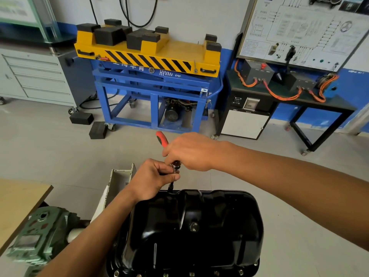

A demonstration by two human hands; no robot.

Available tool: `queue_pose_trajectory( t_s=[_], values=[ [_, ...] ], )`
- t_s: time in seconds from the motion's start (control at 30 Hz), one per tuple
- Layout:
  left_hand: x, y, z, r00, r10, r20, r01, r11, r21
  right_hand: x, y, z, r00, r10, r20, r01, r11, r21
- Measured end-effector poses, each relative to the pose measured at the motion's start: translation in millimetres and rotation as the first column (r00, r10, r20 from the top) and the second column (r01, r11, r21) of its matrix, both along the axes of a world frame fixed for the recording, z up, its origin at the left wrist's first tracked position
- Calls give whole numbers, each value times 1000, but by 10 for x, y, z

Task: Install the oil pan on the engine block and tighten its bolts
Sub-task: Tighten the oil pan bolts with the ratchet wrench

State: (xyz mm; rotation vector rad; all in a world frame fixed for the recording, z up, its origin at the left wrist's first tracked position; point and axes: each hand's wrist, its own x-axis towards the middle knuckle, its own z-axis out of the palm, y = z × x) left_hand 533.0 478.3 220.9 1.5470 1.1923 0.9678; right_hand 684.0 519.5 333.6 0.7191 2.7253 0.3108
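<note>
Tightening at the far rim of the black oil pan [219, 216], seated sump side up at the lower centre of the view. Engine block under it hidden, so not possible to confirm the seating all around. Left hand [153, 180] curled around the ratchet head [176, 165] and the top of the extension bar [171, 186], thumb pressed against it. Right hand [191, 151] closed over the red-and-black ratchet handle [161, 139], fingertips not visible. Socket and bolt head at the far flange out of sight behind the pan edge.

To do this step well:
- Keep the extension upright with the left hand, pressing down lightly to stop the socket from slipping.
- Swing the handle in short arcs with the right hand, without leaning sideways.
- Probably better to bring all bolts [191, 274], including those along the near flange, snug first, then finish crosswise from the middle outward.
- Avoid heavy force: thin flange, easy to bend, and threads easy to strip.
</note>
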Motion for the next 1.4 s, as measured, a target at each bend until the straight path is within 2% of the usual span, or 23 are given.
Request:
queue_pose_trajectory(
  t_s=[0.17, 0.27, 0.53, 0.63, 0.77, 0.9, 1.03, 1.17, 1.33, 1.4],
  values=[
    [5, -1, 10, 1000, 0, 10, 0, 1000, -15, 30, -72, 57, 991, -136, -6, 136, 990, -29],
    [9, -12, 19, 1000, 4, 6, -4, 1000, -2, 4, -163, 48, 970, -238, -43, 232, 966, -113],
    [-5, -19, 25, 998, 60, 4, -60, 998, 5, -111, -209, -52, 858, -500, -114, 453, 844, -288],
    [-4, -17, 41, 999, 51, 2, -51, 999, -17, -105, -173, -7, 891, -447, -78, 422, 879, -223],
    [2, 0, 11, 1000, 28, 8, -27, 999, -40, -121, -163, 98, 975, -222, -22, 221, 975, -35],
    [-10, 3, -22, 996, 64, 66, -61, 997, -57, -107, -122, 37, 997, -75, 31, 73, 996, 60],
    [16, 20, -41, 995, 78, 55, -75, 996, -48, -7, -86, 45, 981, -186, -62, 185, 983, -22],
    [6, 31, -63, 997, 68, 45, -66, 997, -51, 17, -115, 40, 947, -310, -79, 296, 943, -154],
    [-26, 15, -28, 997, 64, 33, -64, 998, -4, -41, -225, -84, 834, -520, -186, 430, 822, -372],
    [-14, 0, -14, 995, 95, 38, -96, 995, 17, -72, -240, -102, 818, -538, -204, 439, 813, -384]
  ],
)
